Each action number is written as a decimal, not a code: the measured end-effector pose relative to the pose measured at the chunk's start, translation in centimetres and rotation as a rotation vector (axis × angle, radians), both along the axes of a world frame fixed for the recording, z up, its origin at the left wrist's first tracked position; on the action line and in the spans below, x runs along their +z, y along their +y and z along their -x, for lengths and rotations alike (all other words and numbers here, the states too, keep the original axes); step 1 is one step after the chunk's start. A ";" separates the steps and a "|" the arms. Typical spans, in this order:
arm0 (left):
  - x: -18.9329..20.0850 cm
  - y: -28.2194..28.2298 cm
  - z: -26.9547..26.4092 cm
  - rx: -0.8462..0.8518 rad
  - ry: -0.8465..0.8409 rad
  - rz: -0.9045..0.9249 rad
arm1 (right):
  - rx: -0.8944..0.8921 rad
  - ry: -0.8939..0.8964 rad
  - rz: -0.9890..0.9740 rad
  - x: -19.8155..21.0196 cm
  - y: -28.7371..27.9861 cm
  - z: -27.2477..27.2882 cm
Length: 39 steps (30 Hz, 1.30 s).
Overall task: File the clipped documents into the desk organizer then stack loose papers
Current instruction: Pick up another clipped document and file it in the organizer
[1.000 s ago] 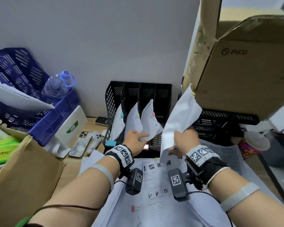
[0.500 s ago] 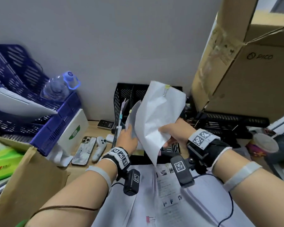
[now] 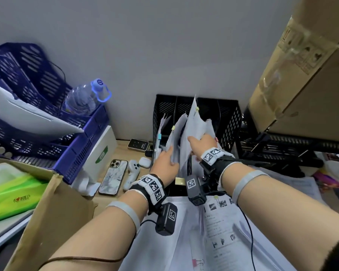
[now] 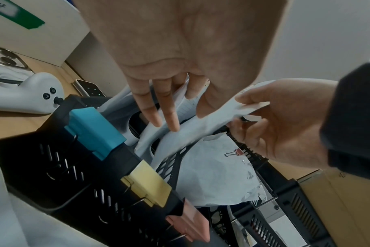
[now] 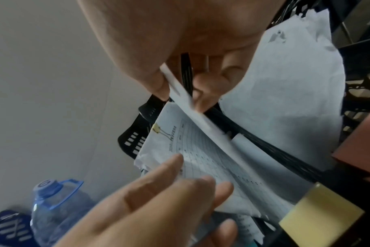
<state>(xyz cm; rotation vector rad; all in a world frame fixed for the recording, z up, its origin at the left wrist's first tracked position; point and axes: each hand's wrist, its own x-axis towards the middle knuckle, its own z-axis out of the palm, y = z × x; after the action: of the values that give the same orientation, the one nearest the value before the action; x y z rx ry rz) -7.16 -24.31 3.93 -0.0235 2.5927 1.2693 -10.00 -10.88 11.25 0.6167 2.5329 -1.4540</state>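
Observation:
A black mesh desk organizer [image 3: 229, 122] stands against the wall with several clipped documents in its slots. My right hand [image 3: 196, 142] pinches the edge of a white document with a yellow clip [image 3: 197, 109], which stands lowered into a middle slot. In the right wrist view the thumb and fingers [image 5: 158, 85] pinch that sheet edge. My left hand [image 3: 169, 156] presses straight fingers [image 4: 169, 115] against the neighbouring papers and holds them aside. A pink-clipped document [image 4: 235, 152] sits in the slot to the right. Blue [image 4: 93, 130], yellow and pink tabs mark the organizer's front. Loose printed papers [image 3: 213, 231] lie on the desk under my forearms.
A blue plastic basket [image 3: 82, 149] with a water bottle [image 3: 82, 98] stands at the left. A phone [image 3: 114, 177] and a white controller [image 3: 132, 173] lie beside the organizer. A large cardboard box [image 3: 301, 85] overhangs black trays [image 3: 282, 149] at the right. A brown bag [image 3: 47, 212] sits front left.
My right hand has carried the yellow-clipped document from the right of the organizer leftward and down into a middle slot. The left hand stayed at the filed papers, spreading them.

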 end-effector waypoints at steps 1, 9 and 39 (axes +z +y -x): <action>-0.3 -0.1 0.0 -0.003 -0.003 -0.011 | -0.015 0.003 0.010 0.1 0.0 0.1; -1.1 0.3 0.1 -0.028 0.021 -0.017 | 0.222 -0.242 0.087 -4.1 0.8 -0.4; -12.5 25.6 -10.7 -0.197 -0.368 0.270 | -0.211 -0.661 -0.087 -18.3 34.4 -23.3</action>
<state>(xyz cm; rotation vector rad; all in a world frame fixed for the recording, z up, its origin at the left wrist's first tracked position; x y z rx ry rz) 3.56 1.28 -8.59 -0.0452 2.3564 0.7596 13.33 23.55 -7.07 1.1791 2.0529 -0.9653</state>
